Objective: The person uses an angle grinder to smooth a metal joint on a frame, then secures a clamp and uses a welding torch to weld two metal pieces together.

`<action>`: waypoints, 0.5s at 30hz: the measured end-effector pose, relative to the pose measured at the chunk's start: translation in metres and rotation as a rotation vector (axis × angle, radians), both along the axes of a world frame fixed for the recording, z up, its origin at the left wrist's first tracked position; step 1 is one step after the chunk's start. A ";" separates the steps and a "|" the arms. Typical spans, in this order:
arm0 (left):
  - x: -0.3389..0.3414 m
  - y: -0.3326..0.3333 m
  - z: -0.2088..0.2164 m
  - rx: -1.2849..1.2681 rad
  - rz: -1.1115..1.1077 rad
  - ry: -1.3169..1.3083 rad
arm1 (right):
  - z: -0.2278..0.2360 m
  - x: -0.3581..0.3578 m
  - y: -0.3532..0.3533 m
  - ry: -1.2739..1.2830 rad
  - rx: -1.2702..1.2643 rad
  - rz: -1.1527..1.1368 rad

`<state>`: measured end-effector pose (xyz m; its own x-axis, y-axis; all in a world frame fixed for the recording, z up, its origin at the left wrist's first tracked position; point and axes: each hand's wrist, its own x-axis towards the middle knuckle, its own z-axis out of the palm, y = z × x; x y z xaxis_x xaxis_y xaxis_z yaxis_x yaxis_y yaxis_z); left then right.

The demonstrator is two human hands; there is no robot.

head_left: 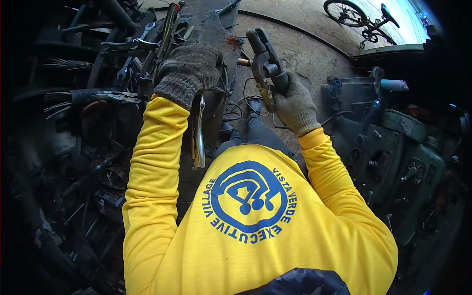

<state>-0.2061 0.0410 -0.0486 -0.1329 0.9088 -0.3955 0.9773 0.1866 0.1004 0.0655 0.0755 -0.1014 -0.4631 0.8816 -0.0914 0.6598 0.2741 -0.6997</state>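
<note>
My left hand [189,69], in a dark grey knit glove, is closed at the bench edge; its fingers hide what they grip. Just below it hang the silver handles of locking pliers [199,135], whose jaws I cannot see. My right hand [295,104], in a lighter grey glove, is wrapped round a heavy grey metal tool [265,51] with two arms and a round boss, its exact kind unclear. This tool is held upright off the bench's right side. A short copper-coloured cylinder [244,62] shows between the tool and my left hand.
A dark metal bench [204,19] carries wrenches [123,69], pliers [118,96] and scrap on its left. Cables [241,110] lie on the floor by my feet. A green machine [403,157] stands at right; a bicycle [366,22] is beyond the floor rail.
</note>
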 end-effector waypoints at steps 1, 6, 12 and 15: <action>0.000 0.000 -0.001 -0.003 0.006 0.005 | 0.002 -0.001 0.000 -0.012 -0.002 -0.002; -0.004 0.001 -0.003 -0.016 -0.029 0.005 | 0.009 -0.005 0.000 -0.065 -0.021 0.012; -0.005 -0.002 -0.004 0.052 -0.050 0.074 | 0.012 -0.003 -0.005 0.049 0.027 0.058; -0.003 -0.005 -0.001 0.097 -0.038 -0.003 | 0.006 0.001 -0.002 -0.031 -0.028 -0.010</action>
<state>-0.2093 0.0364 -0.0498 -0.0964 0.9473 -0.3055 0.9832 0.1384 0.1191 0.0664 0.0740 -0.0950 -0.4507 0.8831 -0.1305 0.6840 0.2477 -0.6861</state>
